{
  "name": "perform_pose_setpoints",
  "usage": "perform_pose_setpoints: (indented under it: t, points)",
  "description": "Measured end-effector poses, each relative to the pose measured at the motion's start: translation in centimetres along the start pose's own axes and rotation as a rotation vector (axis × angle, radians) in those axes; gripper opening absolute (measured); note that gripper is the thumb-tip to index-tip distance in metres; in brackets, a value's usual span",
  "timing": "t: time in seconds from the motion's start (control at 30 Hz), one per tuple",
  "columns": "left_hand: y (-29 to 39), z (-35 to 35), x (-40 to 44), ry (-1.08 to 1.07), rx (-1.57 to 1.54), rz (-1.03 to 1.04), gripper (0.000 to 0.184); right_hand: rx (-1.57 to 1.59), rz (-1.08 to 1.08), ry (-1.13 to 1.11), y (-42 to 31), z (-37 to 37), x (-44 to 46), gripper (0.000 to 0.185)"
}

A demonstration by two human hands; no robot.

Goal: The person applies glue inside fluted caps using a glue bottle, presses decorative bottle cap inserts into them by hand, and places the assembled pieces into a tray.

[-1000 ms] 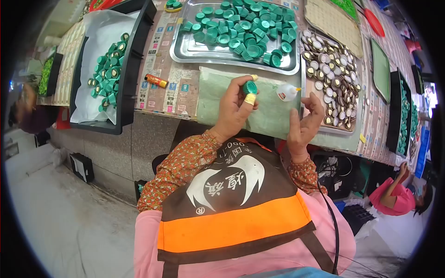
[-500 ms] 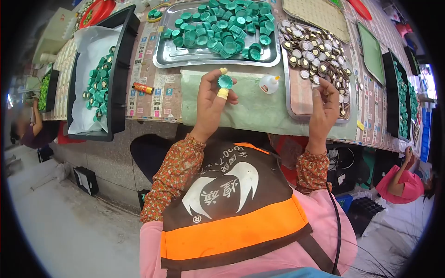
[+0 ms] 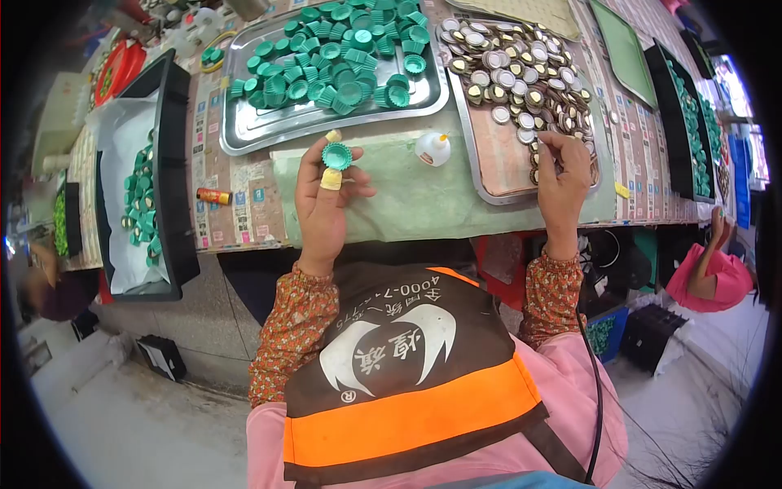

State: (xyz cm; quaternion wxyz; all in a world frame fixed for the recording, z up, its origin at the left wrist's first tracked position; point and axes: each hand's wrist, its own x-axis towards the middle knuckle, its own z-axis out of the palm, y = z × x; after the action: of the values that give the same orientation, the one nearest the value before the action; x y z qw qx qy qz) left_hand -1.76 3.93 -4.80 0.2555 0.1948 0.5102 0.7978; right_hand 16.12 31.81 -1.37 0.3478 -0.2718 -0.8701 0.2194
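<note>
Between the taped thumb and forefinger of my left hand (image 3: 324, 200) is a green fluted cap (image 3: 336, 156), its hollow side toward me. My right hand (image 3: 564, 175) is over the right edge of a metal tray (image 3: 493, 196) of small round discs (image 3: 521, 81). Its thumb and forefinger are pinched together, and whatever may be between them is hidden. The discs have white faces and brown rims, some with a yellowish middle. Between my hands a small white squeeze bottle (image 3: 432, 150) with an orange tip stands on a green cloth (image 3: 399, 208).
A metal tray (image 3: 252, 140) heaped with green caps is at the back. Left of it are a red-and-yellow battery-like cylinder (image 3: 213, 196) and a black crate (image 3: 175, 204) of caps. On the right lie a green tray (image 3: 626, 49) and another black crate (image 3: 683, 114). Co-workers sit at both sides.
The view has shifted, so the trays sit further left. My left hand keeps the green cap. My right hand had a disc at its fingertips; those fingertips now hide it, if held.
</note>
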Motion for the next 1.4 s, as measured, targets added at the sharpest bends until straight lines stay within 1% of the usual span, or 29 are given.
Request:
perform_pose_setpoints:
  t: [0.07, 0.17, 0.27, 0.37, 0.57, 0.67, 0.77, 0.8, 0.9, 1.0, 1.1, 1.2, 1.3, 1.4]
  points:
    - [-0.2, 0.0, -0.1, -0.003, 0.007, 0.012, 0.049, -0.075, -0.009, -0.041, -0.4, 0.2, 0.2, 0.018]
    - [-0.3, -0.3, 0.0, -0.011, 0.016, 0.0, 0.05, -0.153, -0.146, -0.065, -1.6, 1.5, 1.4, 0.021]
    - [-0.2, -0.3, 0.0, -0.03, 0.009, -0.013, 0.052, -0.291, -0.161, -0.147, -2.1, 2.4, 2.5, 0.023]
    - [-0.1, -0.3, 0.1, -0.042, 0.006, -0.022, 0.051, -0.323, -0.146, -0.189, -1.8, 3.3, 3.3, 0.024]
    - [0.1, -0.5, 0.1, -0.047, 0.006, -0.044, 0.051, -0.297, -0.24, -0.144, -2.0, 2.7, 3.7, 0.015]
    - [0.1, -0.5, 0.1, -0.042, 0.004, -0.055, 0.051, -0.386, -0.23, -0.391, -2.8, 0.5, 3.1, 0.012]
    - [0.5, -0.5, 0.1, -0.022, -0.016, -0.105, 0.051, -0.326, -0.229, -0.466, -2.3, 0.5, 2.4, 0.015]
    - [0.8, -0.4, 0.3, -0.012, -0.024, -0.123, 0.051, -0.359, -0.224, -0.461, -2.4, 0.4, 2.3, 0.018]
    - [2.0, 0.3, 0.5, -0.054, -0.031, -0.132, 0.052, -0.264, -0.161, -0.359, -2.9, 0.2, 1.9, 0.022]
    - [3.4, 1.2, 0.4, -0.088, -0.136, -0.199, 0.054, -0.184, -0.086, -0.337, -2.8, 0.4, 0.8, 0.027]
    - [4.4, 2.1, 0.3, -0.1, -0.169, -0.3, 0.054, -0.223, -0.049, -0.305, -2.9, 0.9, 0.0, 0.028]
    - [5.0, 2.6, 0.0, -0.142, -0.21, -0.38, 0.054, -0.237, -0.062, -0.258, -3.2, 1.1, -0.1, 0.029]
    - [5.0, 2.8, -0.6, -0.189, -0.258, -0.427, 0.053, -0.261, -0.057, -0.262, -2.8, 1.4, 0.0, 0.028]
    - [4.9, 2.6, -1.1, -0.176, -0.271, -0.492, 0.057, -0.25, -0.068, -0.251, -2.5, 1.8, -0.2, 0.028]
